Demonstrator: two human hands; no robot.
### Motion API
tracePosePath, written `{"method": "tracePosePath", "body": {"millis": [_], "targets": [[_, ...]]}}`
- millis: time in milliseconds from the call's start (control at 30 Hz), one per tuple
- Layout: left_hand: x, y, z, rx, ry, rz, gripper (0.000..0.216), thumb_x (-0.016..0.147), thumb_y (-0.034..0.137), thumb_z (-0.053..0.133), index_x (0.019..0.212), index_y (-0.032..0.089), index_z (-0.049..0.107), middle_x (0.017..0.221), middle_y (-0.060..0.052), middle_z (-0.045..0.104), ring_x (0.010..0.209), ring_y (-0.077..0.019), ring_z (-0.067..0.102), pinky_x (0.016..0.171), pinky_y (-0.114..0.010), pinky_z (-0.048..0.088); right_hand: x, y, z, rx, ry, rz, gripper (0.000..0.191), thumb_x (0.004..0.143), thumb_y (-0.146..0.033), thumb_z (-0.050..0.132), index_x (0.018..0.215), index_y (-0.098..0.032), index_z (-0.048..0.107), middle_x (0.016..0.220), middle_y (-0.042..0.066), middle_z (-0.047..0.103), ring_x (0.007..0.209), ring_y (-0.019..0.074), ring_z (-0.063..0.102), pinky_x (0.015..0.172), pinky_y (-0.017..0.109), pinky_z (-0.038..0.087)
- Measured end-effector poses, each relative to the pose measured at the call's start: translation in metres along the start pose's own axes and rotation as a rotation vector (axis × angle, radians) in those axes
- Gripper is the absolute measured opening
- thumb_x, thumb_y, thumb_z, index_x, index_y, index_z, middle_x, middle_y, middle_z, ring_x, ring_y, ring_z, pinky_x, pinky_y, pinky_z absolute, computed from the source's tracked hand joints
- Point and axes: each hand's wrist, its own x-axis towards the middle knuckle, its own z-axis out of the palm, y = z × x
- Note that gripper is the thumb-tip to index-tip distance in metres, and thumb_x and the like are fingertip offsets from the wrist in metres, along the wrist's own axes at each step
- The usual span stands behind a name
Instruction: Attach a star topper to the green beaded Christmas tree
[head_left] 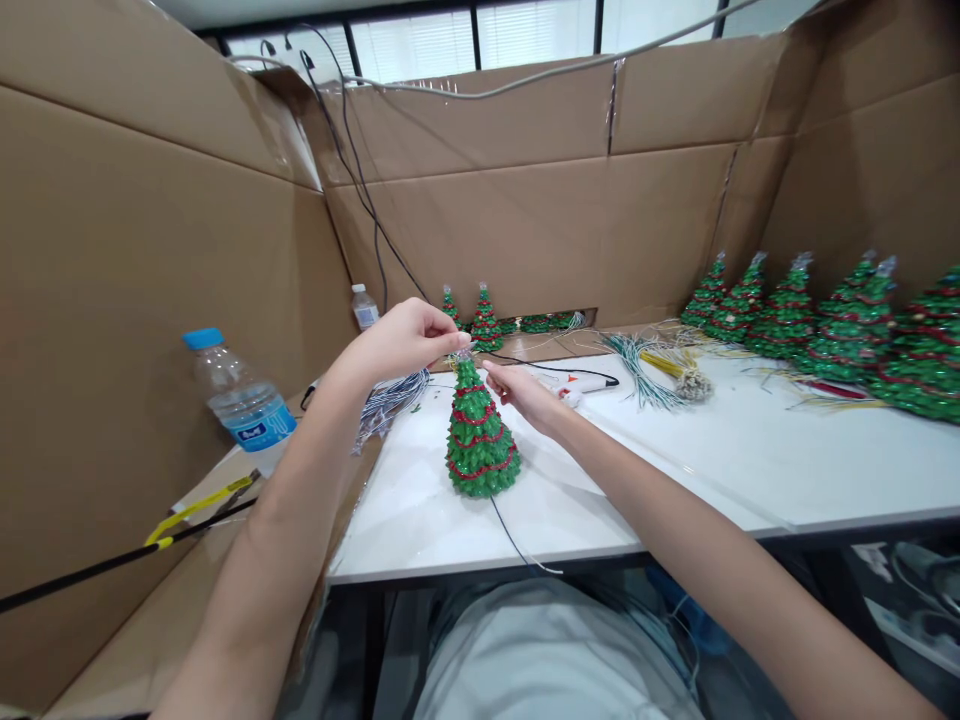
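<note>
A small green Christmas tree figurine [480,440] with red garlands stands upright on the white table, a thin wire [517,545] trailing from its base toward the front edge. My left hand [412,338] pinches the clear topper [464,354] at the tree's tip with thumb and forefinger. On the other side, my right hand [525,393] is closed close by the upper branches, its forefinger toward the tip. What its fingers hold, if anything, I cannot make out. Just behind that hand lies a white glue gun [589,382] with an orange mark, partly hidden.
Several more tree figurines [799,310] line the right side, and two trees [485,318] stand at the back. Wire bundles lie at the right [645,375] and left [394,400]. A water bottle [244,400] is at the left. Cardboard walls [510,220] enclose the table [420,530].
</note>
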Motion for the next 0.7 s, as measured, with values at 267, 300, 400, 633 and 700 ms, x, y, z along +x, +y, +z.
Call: {"method": "tracePosePath", "body": {"millis": [267,300,400,633,700], "targets": [[0.001,-0.001,-0.001,-0.001,-0.011,-0.011,0.037,0.079,0.045,0.055,0.063,0.012,0.062,0.049,0.001,0.049,0.045,-0.0076,0.038,0.045,-0.021,0.027,-0.001,0.010,0.013,0.199,-0.053,0.077,0.046,0.072,-0.066,0.062,0.073,-0.022,0.051,0.066,-0.005,0.049,0.063,0.0119,0.042,0.061,0.026,0.033],[0.000,-0.001,-0.001,0.000,-0.012,-0.013,0.037,0.079,0.045,0.055,0.064,0.012,0.062,0.049,0.000,0.050,0.045,-0.0078,0.039,0.045,-0.022,0.027,-0.003,0.010,0.015,0.244,-0.063,0.104,0.044,0.071,-0.065,0.063,0.077,-0.022,0.054,0.068,-0.004,0.053,0.065,0.0125,0.046,0.063,0.026,0.036],[0.000,0.000,-0.001,0.007,-0.008,-0.015,0.037,0.079,0.045,0.055,0.064,0.013,0.063,0.049,0.000,0.051,0.046,-0.0081,0.039,0.046,-0.022,0.027,-0.006,0.009,0.021,0.362,-0.087,0.175,0.043,0.070,-0.062,0.066,0.088,-0.023,0.060,0.078,-0.002,0.062,0.074,0.0152,0.056,0.070,0.027,0.043],[-0.002,0.002,-0.001,0.014,-0.014,-0.007,0.038,0.079,0.047,0.056,0.062,0.013,0.061,0.047,0.001,0.049,0.045,-0.0075,0.037,0.046,-0.022,0.026,-0.002,0.013,0.018,0.198,0.027,0.033,0.044,0.072,-0.065,0.061,0.073,-0.022,0.055,0.069,-0.004,0.054,0.066,0.0129,0.048,0.064,0.026,0.038],[-0.003,0.003,-0.001,0.022,-0.014,-0.002,0.039,0.079,0.048,0.056,0.060,0.014,0.060,0.046,0.002,0.047,0.045,-0.0072,0.035,0.046,-0.022,0.025,-0.002,0.008,0.013,0.047,0.158,-0.112,0.044,0.075,-0.062,0.059,0.063,-0.021,0.047,0.064,-0.004,0.044,0.064,0.0126,0.041,0.063,0.027,0.035]]}}
